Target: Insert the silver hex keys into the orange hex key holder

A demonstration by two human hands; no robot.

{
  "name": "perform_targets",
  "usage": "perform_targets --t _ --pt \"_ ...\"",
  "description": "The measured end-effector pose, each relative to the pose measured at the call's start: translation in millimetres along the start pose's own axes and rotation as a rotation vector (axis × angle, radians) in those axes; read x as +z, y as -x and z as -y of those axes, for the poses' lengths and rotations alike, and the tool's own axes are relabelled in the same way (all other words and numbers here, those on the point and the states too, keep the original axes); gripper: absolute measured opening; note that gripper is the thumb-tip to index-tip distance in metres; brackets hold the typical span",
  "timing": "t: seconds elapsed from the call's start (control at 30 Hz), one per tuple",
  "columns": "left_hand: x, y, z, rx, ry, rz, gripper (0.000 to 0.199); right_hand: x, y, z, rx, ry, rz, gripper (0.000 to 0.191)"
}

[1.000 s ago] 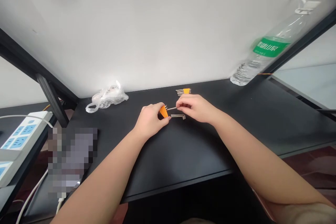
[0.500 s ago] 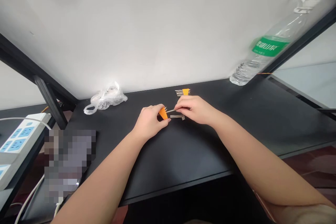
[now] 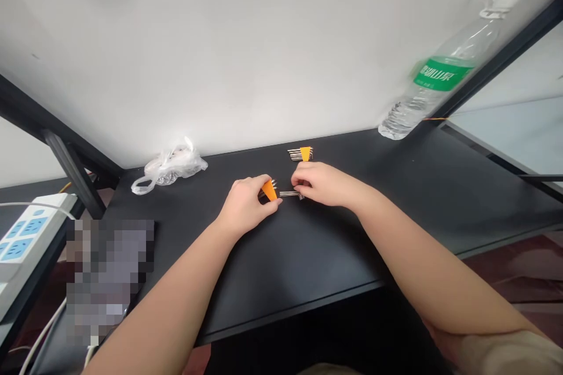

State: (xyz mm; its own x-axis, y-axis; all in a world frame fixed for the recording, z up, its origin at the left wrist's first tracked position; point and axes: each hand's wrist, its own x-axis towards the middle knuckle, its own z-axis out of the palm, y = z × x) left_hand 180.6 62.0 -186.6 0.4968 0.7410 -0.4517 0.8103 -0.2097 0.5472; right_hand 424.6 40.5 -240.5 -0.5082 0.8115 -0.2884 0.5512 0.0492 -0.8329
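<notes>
My left hand grips an orange holder between thumb and fingers, with a few short metal key ends showing past its right side. Just right of it, several L-shaped hex keys lie on the black table. My right hand is closed over the bent ends of these keys, fingertips pinched together; whether a key is between them is too small to tell. Behind my right hand lies a second orange holder filled with hex keys.
A knotted clear plastic bag lies at the back left. A large bottle with a green label leans at the back right. On the left are a blurred-out dark object and a white power strip.
The key that reached from the orange holder to my right fingertips no longer shows between the hands. My right fingers are now lower, at the loose keys' bent ends. The view has shifted slightly.
</notes>
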Motion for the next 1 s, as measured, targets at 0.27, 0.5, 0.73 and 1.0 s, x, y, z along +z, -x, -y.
perform_targets --t 0.27,0.5,0.73,1.0 --pt "2.1 -2 1 0.003 -0.014 0.004 0.035 7 -2 -20 0.14 0.045 0.109 0.008" --pt "1.1 -3 2 -0.009 -0.029 -0.005 0.031 0 1 -12 0.112 -0.037 0.098 0.011" --pt "1.7 -2 2 -0.014 -0.029 -0.033 0.033 -4 -1 1 -0.012 -0.196 -0.04 0.005" --pt "0.3 -2 0 -0.015 -0.031 -0.028 0.034 -4 0 9 -0.099 -0.119 -0.068 0.011"
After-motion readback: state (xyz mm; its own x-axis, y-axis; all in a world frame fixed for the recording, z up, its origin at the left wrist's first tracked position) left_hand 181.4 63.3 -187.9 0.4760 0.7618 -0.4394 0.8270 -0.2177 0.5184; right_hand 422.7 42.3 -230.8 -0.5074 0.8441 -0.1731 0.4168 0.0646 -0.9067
